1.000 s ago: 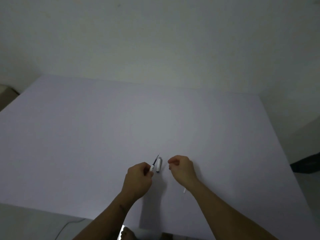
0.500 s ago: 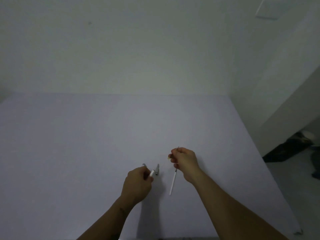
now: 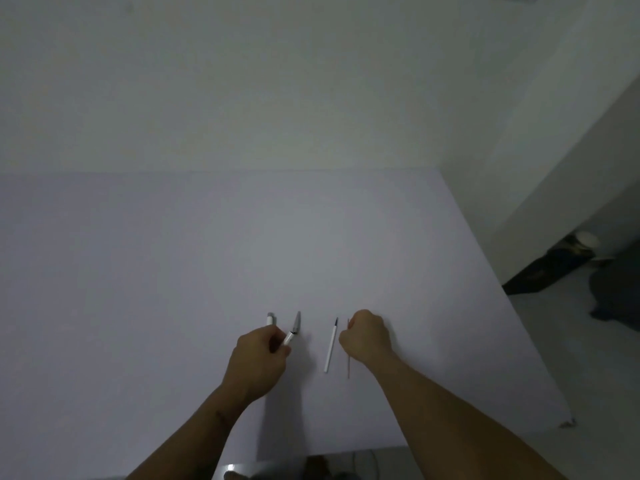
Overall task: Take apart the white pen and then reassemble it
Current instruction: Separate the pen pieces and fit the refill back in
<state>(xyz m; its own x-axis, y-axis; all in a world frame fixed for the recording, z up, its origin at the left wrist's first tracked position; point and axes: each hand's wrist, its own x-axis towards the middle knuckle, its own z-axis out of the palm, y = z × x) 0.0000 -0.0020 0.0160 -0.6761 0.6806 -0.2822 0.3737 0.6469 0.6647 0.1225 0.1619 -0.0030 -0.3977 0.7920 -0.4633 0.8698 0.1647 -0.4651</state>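
The white pen lies in parts near the front of the pale table [image 3: 173, 271]. My left hand [image 3: 259, 358] is closed on the white barrel [image 3: 288, 338], whose end sticks out up and to the right. A grey tip piece [image 3: 296, 322] and a short white cap [image 3: 270, 319] lie just beyond that hand. The white refill [image 3: 331, 348] with its dark tip rests on the table between my hands. My right hand [image 3: 367, 336] is a fist over a thin reddish rod [image 3: 348, 367], which shows above and below the fingers.
The table's right edge [image 3: 485, 271] runs diagonally, with floor beyond it. A dark bag and other dark things [image 3: 547, 271] sit on that floor. A plain wall stands behind the table.
My right hand has let go of the white refill, which now lies on the table. The view has swung right. The left hand keeps hold of the barrel.
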